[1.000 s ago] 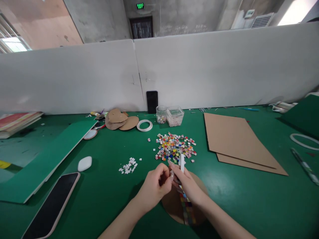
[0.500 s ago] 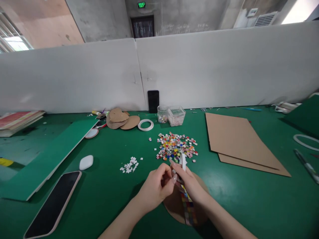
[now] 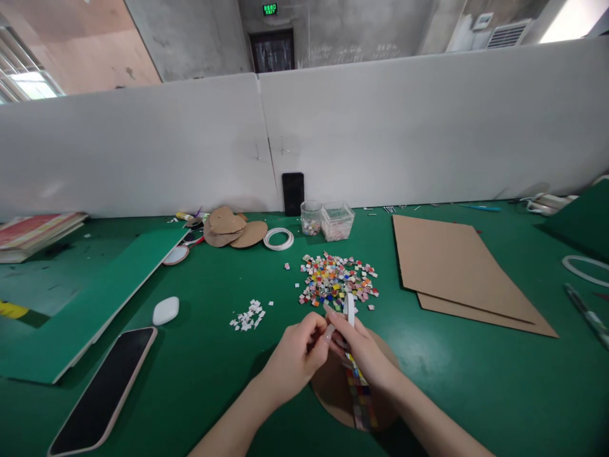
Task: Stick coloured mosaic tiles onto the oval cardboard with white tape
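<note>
My left hand (image 3: pixel 299 355) is closed in a pinch, its thumb and index fingertips meeting beside my right fingertips; whatever they pinch is hidden. My right hand (image 3: pixel 364 352) curls around a narrow white strip (image 3: pixel 351 308), which stands up in a loop between its fingers. Beneath both hands lies a round cardboard disc (image 3: pixel 328 397), partly covered by them. A band of coloured mosaic tiles (image 3: pixel 362 400) runs across this disc toward me. Just beyond my fingers spreads a pile of loose mosaic tiles (image 3: pixel 333 276). Small white paper-like bits (image 3: pixel 248 315) lie left of it.
Behind the tiles stand a clear cup (image 3: pixel 311 219) and a clear square box (image 3: pixel 337 222). Cardboard sheets (image 3: pixel 457 270) lie at right. Cardboard rounds (image 3: pixel 250 235) and a white ring (image 3: pixel 278 239) sit farther back. A phone (image 3: pixel 104 387) and white case (image 3: pixel 166 311) are at left.
My left thumb has moved up against the index finger, and the small white piece seen between the fingertips is now hidden. My right hand stays nearly still around the strip.
</note>
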Motion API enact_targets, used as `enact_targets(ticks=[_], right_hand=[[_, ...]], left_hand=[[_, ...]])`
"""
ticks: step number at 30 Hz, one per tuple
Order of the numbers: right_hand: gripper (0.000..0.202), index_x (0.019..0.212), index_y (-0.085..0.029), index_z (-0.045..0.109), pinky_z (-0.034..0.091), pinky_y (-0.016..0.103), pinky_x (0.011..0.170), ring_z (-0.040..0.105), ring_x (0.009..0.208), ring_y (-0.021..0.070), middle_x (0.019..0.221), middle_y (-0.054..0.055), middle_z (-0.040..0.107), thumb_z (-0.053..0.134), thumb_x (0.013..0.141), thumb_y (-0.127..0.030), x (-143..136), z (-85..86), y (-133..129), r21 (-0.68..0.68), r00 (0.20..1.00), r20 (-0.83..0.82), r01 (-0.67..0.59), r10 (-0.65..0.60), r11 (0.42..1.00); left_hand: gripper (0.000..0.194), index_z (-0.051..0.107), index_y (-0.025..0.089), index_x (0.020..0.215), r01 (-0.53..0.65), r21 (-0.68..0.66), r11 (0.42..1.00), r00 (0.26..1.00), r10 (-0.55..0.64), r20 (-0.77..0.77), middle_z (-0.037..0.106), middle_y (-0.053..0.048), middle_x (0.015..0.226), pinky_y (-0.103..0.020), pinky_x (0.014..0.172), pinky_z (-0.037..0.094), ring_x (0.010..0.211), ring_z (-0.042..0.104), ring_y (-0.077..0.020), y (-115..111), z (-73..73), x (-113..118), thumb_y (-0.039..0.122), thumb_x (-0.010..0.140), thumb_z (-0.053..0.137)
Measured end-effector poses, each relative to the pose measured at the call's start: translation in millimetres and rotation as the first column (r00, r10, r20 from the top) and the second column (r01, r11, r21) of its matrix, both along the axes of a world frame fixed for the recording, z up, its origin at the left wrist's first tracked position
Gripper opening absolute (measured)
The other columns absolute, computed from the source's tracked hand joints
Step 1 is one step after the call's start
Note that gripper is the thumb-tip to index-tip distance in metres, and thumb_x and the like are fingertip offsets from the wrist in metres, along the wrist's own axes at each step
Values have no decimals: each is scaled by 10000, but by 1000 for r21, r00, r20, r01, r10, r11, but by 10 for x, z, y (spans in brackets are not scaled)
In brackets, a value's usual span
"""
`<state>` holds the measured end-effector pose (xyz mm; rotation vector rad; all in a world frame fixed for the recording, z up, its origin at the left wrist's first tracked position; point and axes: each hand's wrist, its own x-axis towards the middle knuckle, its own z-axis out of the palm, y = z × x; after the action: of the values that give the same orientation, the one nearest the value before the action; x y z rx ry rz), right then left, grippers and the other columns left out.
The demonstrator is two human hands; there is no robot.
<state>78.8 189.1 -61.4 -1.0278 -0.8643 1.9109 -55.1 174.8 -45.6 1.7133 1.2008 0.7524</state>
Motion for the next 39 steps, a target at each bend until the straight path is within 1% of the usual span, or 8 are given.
enact_targets(ticks=[8, 13, 19, 22, 25, 29, 34, 39], right_hand=[[426, 588, -202, 362, 122, 212, 370, 191, 371, 50, 438, -103, 282, 571, 742, -540, 4, -34, 6, 15, 997, -69, -36, 37, 999], [409, 616, -198, 383, 125, 208, 385, 195, 393, 49, 451, -101, 287, 576, 746, -533, 9, -67, 4, -7, 998, -55, -37, 37, 999], [416, 639, -193, 421, 156, 195, 397, 229, 410, 46, 476, -94, 323, 662, 659, -531, 11, 12, 0, -88, 998, -32, 46, -49, 995], [445, 598, -195, 400, 150, 194, 390, 230, 400, 44, 460, -96, 300, 678, 629, -541, 9, 26, 7, -100, 998, -42, 52, -57, 994], [452, 583, -196, 394, 134, 197, 378, 228, 389, 46, 451, -96, 290, 660, 641, -557, 7, -8, 16, -84, 999, -53, 8, -13, 996], [453, 578, -198, 373, 126, 196, 368, 218, 378, 43, 445, -100, 282, 650, 662, -546, 2, -55, 23, -67, 998, -57, 13, -17, 998], [436, 572, -199, 352, 128, 204, 366, 205, 366, 42, 428, -100, 277, 605, 725, -520, 0, -45, 23, -19, 998, -63, -8, 7, 1000], [428, 590, -204, 360, 114, 208, 364, 194, 359, 44, 422, -106, 270, 604, 713, -534, -5, -41, 20, -26, 999, -52, -14, 12, 1000]], left_hand=[[155, 416, 186, 721, -34, -23, 999, 998, 36, 59, 396, 71, 582, -169, 470, 292, 497, 357, -65, 12, -32, 4, 266, 854, 417], [155, 388, 194, 699, -27, -57, 998, 997, 31, 66, 379, 75, 589, -171, 485, 292, 514, 347, -67, 14, -30, -2, 252, 828, 450], [107, 407, 193, 736, 12, -92, 996, 996, -3, 93, 410, 74, 612, -170, 501, 314, 531, 373, -67, 0, -24, 1, 192, 773, 508], [109, 418, 188, 739, 8, -64, 998, 995, -2, 98, 420, 68, 616, -168, 505, 321, 534, 379, -66, 4, -9, 6, 234, 805, 492], [149, 423, 183, 730, 0, -36, 999, 997, 3, 80, 428, 64, 608, -164, 495, 320, 520, 383, -62, 11, 0, 7, 273, 847, 443], [160, 430, 181, 746, 9, -44, 999, 998, -6, 70, 432, 67, 585, -161, 479, 329, 491, 398, -60, 12, -13, 1, 282, 868, 409], [163, 440, 179, 766, 22, -59, 998, 996, -17, 90, 441, 67, 573, -163, 480, 345, 485, 414, -63, 8, -36, -11, 289, 876, 390], [140, 436, 180, 747, 0, -29, 1000, 998, 2, 64, 445, 61, 595, -159, 483, 334, 502, 407, -61, 16, -50, -6, 257, 861, 408]])
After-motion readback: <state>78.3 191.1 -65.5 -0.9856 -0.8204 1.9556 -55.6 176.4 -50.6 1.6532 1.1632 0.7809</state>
